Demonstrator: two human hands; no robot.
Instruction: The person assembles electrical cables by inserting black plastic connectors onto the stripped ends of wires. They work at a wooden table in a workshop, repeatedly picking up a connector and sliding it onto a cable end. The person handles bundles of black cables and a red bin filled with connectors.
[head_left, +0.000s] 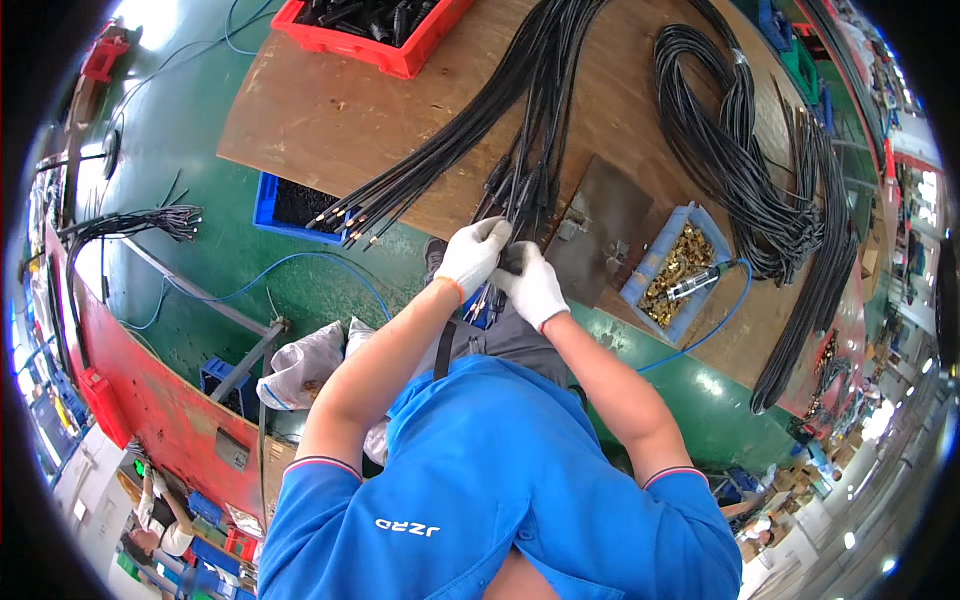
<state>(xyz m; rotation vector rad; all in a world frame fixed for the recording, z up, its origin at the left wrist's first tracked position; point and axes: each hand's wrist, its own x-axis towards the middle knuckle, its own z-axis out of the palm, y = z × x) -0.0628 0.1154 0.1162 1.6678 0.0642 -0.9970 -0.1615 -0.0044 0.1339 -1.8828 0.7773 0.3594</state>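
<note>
Both my hands wear white gloves and meet close together at the near edge of the brown workbench. My left hand is closed, its thumb and fingers pinching at a black cable. Beside it my right hand is closed on the lower ends of the same black cables, just below their thicker dark sleeves. Thin, pale cable ends stick out beneath the gloves, over my lap. Which single strand each hand grips is hidden by the fingers. Left of my hands, a fan of black cables with copper-coloured tips hangs over the bench edge.
Right of my hands are a dark metal plate and a blue bin of brass-coloured parts, with an air-driver-like tool on a blue hose. Coiled black cables lie farther right. A red crate of black parts sits far left.
</note>
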